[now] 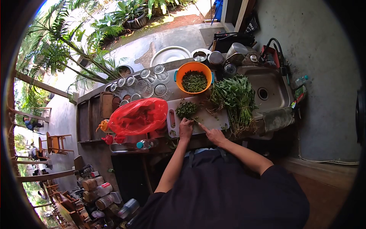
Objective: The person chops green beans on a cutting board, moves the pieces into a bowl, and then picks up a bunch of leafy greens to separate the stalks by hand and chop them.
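A white cutting board (pixel 207 118) lies on the counter in front of me. On its left part sits a heap of chopped green leaves (pixel 187 109). My left hand (pixel 186 128) is at the near edge of this heap, its fingers closed on some greens, mostly hidden by the hand. My right hand (pixel 214 136) is closed with its index finger stretched toward the left hand. A thin knife (pixel 196 121) shows between the two hands, its handle covered by the right one. Bits of leaf are scattered over the board.
An orange pot (pixel 194 65) of chopped greens stands behind the board. Uncut leafy bunches (pixel 238 97) with roots lie to the right, beside a sink (pixel 276 86). At left are a red plastic bag (pixel 139 114), several glass jars (pixel 160 91) and a bottle (pixel 146 144).
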`<state>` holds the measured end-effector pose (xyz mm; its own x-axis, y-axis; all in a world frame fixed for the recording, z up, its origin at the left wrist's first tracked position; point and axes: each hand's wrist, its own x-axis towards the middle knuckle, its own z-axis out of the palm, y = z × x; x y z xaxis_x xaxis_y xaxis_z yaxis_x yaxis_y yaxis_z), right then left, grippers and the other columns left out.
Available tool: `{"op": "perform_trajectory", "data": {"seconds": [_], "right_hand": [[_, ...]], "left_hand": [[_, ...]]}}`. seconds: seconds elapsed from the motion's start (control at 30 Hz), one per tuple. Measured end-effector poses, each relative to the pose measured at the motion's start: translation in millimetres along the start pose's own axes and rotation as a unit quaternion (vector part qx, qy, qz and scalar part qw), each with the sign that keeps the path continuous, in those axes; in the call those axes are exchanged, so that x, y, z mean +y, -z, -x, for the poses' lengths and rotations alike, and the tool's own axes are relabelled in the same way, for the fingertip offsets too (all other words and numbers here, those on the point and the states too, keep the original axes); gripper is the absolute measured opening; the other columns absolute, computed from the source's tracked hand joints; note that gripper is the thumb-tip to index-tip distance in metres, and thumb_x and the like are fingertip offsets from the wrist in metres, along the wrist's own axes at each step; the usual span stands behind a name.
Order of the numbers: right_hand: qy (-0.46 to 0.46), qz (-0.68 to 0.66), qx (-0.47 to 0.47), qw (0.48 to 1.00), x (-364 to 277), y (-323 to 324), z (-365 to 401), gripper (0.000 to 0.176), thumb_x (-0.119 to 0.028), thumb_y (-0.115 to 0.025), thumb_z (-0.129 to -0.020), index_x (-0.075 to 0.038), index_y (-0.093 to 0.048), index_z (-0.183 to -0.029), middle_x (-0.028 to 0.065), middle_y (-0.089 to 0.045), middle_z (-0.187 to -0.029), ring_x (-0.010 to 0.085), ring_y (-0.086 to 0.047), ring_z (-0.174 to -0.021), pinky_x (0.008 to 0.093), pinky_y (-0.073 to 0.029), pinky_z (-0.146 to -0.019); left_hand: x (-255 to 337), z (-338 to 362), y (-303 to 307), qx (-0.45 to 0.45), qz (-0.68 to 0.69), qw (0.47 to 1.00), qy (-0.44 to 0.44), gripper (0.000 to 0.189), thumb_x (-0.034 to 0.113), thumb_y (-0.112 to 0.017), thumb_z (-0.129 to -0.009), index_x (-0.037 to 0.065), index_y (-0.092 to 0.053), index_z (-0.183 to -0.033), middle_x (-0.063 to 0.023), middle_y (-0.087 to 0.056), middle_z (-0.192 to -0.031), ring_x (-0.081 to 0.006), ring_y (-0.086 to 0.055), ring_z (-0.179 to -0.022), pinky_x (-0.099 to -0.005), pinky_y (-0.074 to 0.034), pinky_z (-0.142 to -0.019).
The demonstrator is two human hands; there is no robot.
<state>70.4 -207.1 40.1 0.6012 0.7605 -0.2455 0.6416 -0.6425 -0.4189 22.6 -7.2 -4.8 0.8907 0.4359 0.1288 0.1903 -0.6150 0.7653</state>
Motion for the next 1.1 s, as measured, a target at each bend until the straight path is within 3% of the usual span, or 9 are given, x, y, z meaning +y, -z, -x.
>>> {"op": "perform_trajectory", "data": {"seconds": [0.2,0.27,0.4,0.53,0.7,0.8,1.1], "right_hand": [[0.019,0.019,0.019,0.999,4,-2,7,0.079,-0.016,-0.052,-0.092,-0.036,-0.011,-0.157,0.0202,-0.066,-0.072,0.0421,-0.065,-0.064,0.0533,-0.054,-0.063],[-0.021,0.001,-0.075,0.997,5,10,17,0.078,-0.015,-0.048,-0.092,-0.039,-0.010,-0.156,0.0217,-0.068,-0.080,0.0420,-0.067,-0.072,0.0538,-0.055,-0.070],[-0.004,0.009,-0.060,0.998,10,13,24,0.077,-0.016,-0.048,-0.093,-0.037,-0.010,-0.157,0.0208,-0.068,-0.079,0.0403,-0.067,-0.072,0.0527,-0.055,-0.070],[-0.018,-0.002,-0.063,0.998,7,16,22,0.075,-0.018,-0.048,-0.093,-0.036,-0.013,-0.157,0.0214,-0.068,-0.080,0.0410,-0.067,-0.072,0.0534,-0.054,-0.070],[-0.040,-0.001,-0.061,0.997,-11,37,18,0.073,-0.017,-0.047,-0.092,-0.034,-0.018,-0.156,0.0223,-0.068,-0.082,0.0430,-0.066,-0.075,0.0549,-0.053,-0.074],[-0.017,-0.009,-0.025,0.999,-14,37,12,0.071,-0.017,-0.050,-0.092,-0.032,-0.022,-0.155,0.0243,-0.065,-0.075,0.0446,-0.064,-0.069,0.0557,-0.052,-0.068],[-0.016,0.010,-0.065,0.998,-18,36,3,0.067,-0.017,-0.050,-0.092,-0.029,-0.027,-0.154,0.0230,-0.067,-0.079,0.0439,-0.065,-0.074,0.0554,-0.052,-0.071]], "left_hand": [[-1,3,-1,0.017,-0.021,1.000,-0.005,0.009,0.007,-0.069,-0.082,0.005,-0.075,-0.089,-0.0139,-0.060,-0.083,-0.0322,-0.062,-0.083,-0.0415,-0.051,-0.074],[1,5,0,0.021,-0.014,1.000,0.008,0.009,0.008,-0.069,-0.083,0.005,-0.075,-0.089,-0.0138,-0.060,-0.083,-0.0324,-0.062,-0.084,-0.0416,-0.051,-0.075],[2,5,1,0.009,-0.021,1.000,0.001,0.007,0.008,-0.069,-0.083,0.003,-0.074,-0.087,-0.0135,-0.060,-0.086,-0.0324,-0.062,-0.087,-0.0413,-0.051,-0.077],[4,6,2,0.023,-0.029,0.999,-0.035,0.007,0.008,-0.069,-0.083,0.003,-0.072,-0.085,-0.0130,-0.061,-0.089,-0.0321,-0.062,-0.089,-0.0419,-0.050,-0.077],[0,7,-1,0.018,-0.026,0.999,-0.020,0.006,0.008,-0.069,-0.083,0.003,-0.072,-0.085,-0.0127,-0.061,-0.089,-0.0320,-0.062,-0.090,-0.0420,-0.050,-0.078],[-1,6,-2,0.019,-0.025,0.999,-0.016,0.006,0.008,-0.068,-0.083,0.002,-0.072,-0.085,-0.0127,-0.061,-0.089,-0.0322,-0.062,-0.090,-0.0417,-0.050,-0.078],[-3,6,-1,0.018,-0.024,0.999,-0.014,0.007,0.006,-0.068,-0.082,0.003,-0.073,-0.086,-0.0127,-0.062,-0.089,-0.0323,-0.062,-0.090,-0.0415,-0.051,-0.079]]}}
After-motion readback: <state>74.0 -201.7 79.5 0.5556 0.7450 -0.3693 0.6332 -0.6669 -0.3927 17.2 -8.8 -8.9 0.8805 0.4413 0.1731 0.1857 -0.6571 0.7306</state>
